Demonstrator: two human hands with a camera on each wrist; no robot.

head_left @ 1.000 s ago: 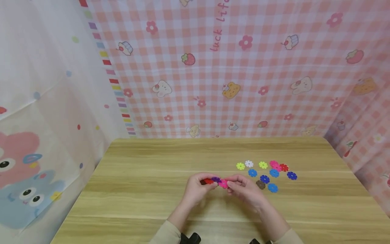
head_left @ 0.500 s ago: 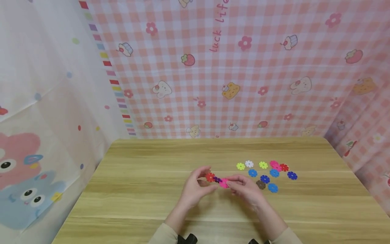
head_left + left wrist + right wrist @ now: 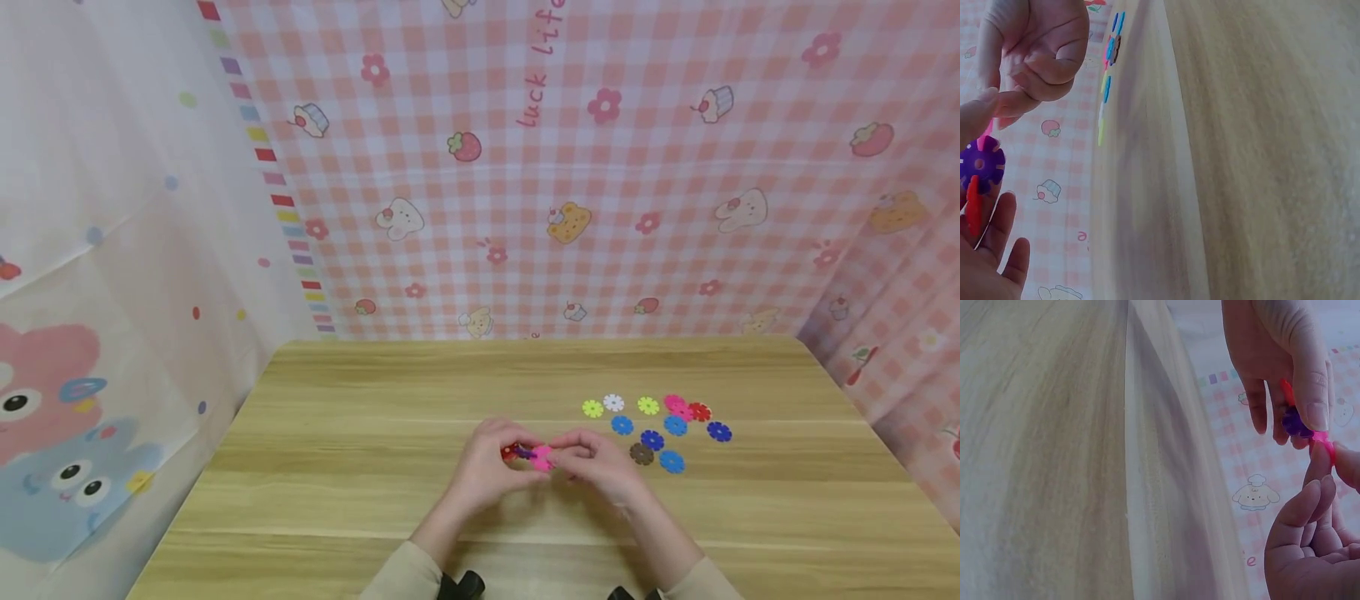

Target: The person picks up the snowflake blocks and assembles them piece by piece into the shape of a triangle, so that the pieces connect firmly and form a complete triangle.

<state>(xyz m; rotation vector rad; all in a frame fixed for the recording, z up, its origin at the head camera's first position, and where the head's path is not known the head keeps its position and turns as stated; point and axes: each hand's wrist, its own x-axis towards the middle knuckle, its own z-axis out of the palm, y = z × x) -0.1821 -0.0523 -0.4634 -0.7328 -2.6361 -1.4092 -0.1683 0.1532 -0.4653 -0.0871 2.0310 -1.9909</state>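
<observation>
Notched plastic interlocking discs are joined in a small chain held above the table between both hands. The red disc (image 3: 974, 206) sits at the left end, the purple disc (image 3: 980, 164) in the middle and the pink disc (image 3: 542, 457) at the right. My left hand (image 3: 487, 462) curls its fingers behind the red and purple discs, its thumb close to the pink one. My right hand (image 3: 600, 467) pinches the pink disc between thumb and index finger. Fingers partly cover the chain; whether more discs are in it is hidden.
Several loose discs lie flat to the right of my hands, among them a brown disc (image 3: 642, 454), a light blue disc (image 3: 672, 462), a yellow disc (image 3: 592, 408) and a white disc (image 3: 613, 402). The wooden table (image 3: 360, 400) ends at a checked cloth (image 3: 480, 183) behind.
The left fingers spread away from the red disc half a second ago, then came back around the chain. The chain has turned and the pink disc shifted slightly left. Loose discs stayed put.
</observation>
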